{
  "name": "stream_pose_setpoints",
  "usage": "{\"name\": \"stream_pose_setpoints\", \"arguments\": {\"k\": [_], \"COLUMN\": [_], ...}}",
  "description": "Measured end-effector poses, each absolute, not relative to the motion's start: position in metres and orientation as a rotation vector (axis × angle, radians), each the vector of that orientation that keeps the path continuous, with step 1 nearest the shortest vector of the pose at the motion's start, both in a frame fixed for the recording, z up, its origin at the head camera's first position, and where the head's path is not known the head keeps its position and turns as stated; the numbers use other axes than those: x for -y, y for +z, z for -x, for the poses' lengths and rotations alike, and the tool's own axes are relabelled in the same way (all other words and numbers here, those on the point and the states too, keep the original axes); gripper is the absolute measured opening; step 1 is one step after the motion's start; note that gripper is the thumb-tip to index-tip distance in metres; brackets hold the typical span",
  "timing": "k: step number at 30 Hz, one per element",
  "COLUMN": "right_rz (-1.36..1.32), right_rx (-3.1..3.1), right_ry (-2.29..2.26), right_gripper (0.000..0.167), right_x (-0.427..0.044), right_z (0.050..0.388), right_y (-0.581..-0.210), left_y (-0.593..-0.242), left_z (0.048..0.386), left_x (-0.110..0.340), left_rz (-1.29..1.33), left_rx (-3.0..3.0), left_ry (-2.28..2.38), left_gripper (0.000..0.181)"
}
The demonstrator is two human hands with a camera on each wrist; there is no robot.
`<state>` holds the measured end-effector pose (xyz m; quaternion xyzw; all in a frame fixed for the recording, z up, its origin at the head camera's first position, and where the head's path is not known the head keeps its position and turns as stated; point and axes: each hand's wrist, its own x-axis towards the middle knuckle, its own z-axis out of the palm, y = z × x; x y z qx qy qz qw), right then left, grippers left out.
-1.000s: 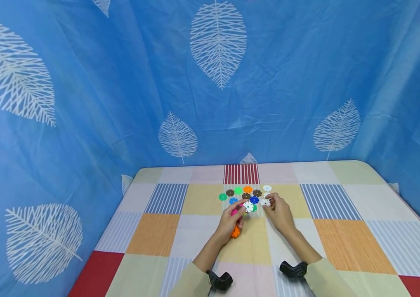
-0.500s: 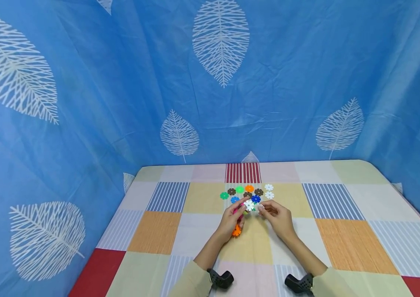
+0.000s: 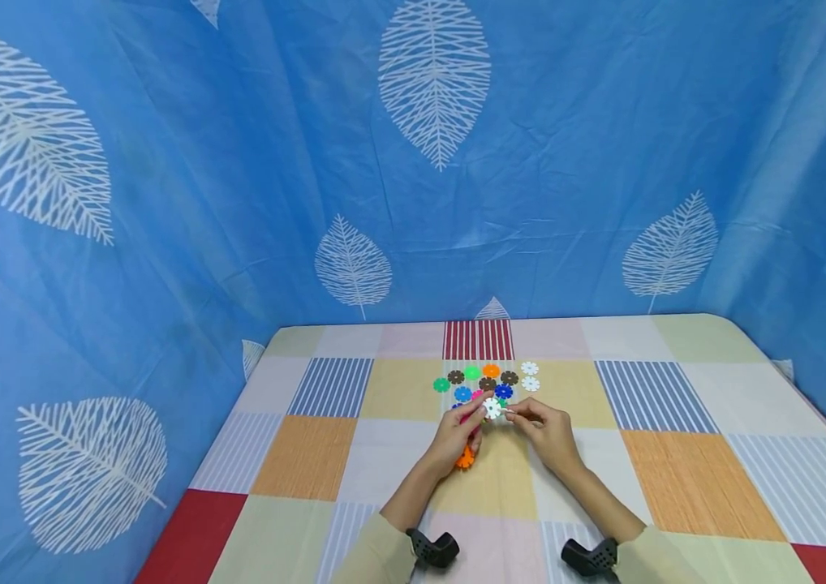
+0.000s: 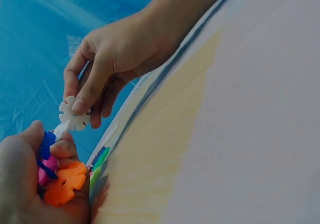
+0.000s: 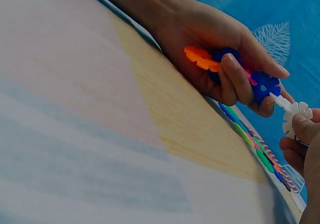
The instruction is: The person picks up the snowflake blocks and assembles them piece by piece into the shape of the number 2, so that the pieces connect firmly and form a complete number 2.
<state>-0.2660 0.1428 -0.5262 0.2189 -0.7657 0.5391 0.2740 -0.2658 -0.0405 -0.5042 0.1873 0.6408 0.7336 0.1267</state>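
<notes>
My left hand (image 3: 453, 436) grips a short chain of interlocking notched plastic discs. In it I see an orange disc (image 4: 65, 183), a pink disc (image 4: 48, 170), blue discs (image 5: 265, 86) and, at the far end, a white disc (image 3: 492, 408). Between thumb and fingertips my right hand (image 3: 548, 431) pinches another white disc (image 4: 74, 115). This disc meets the chain's white end, edge to edge and turned at an angle; how deep the notches sit cannot be told. Parts of the chain are hidden behind the left fingers.
Beyond the hands, several loose discs lie flat on the checked cloth (image 3: 391, 454): a green disc (image 3: 441, 385), an orange disc (image 3: 491, 371), a brown disc (image 3: 509, 378), a white disc (image 3: 531, 384) and others. A blue curtain (image 3: 501, 203) stands behind the table.
My right hand has brought its white disc leftward from beside the loose white discs to the end of the chain, turning it edge-on. The left hand keeps its grip, nearly still.
</notes>
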Motion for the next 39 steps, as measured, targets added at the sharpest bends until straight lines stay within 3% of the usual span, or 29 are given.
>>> {"name": "stream_pose_setpoints", "arguments": {"k": [5, 12, 19, 28, 39], "right_rz": [-0.594, -0.568, -0.523, -0.443, -0.412], "right_rx": [2.083, 2.074, 2.162, 2.477, 2.547], "right_ry": [1.383, 1.418, 1.378, 1.043, 1.048], "right_gripper": [0.015, 0.015, 0.035, 0.032, 0.032], "right_x": [-0.142, -0.141, -0.14, -0.134, -0.133], "right_z": [0.266, 0.266, 0.277, 0.29, 0.288], "right_y": [-0.527, -0.527, -0.531, -0.535, -0.532], "left_y": [-0.503, -0.513, -0.526, -0.528, -0.527], "left_z": [0.267, 0.269, 0.278, 0.282, 0.281], "left_x": [0.041, 0.037, 0.032, 0.034, 0.034], "left_rz": [-0.627, -0.533, -0.381, -0.321, -0.292], "left_rx": [-1.888, -1.878, -1.868, -1.805, -1.812], "left_ry": [2.089, 2.169, 2.324, 2.381, 2.369], "left_gripper": [0.039, 0.037, 0.036, 0.035, 0.036]}}
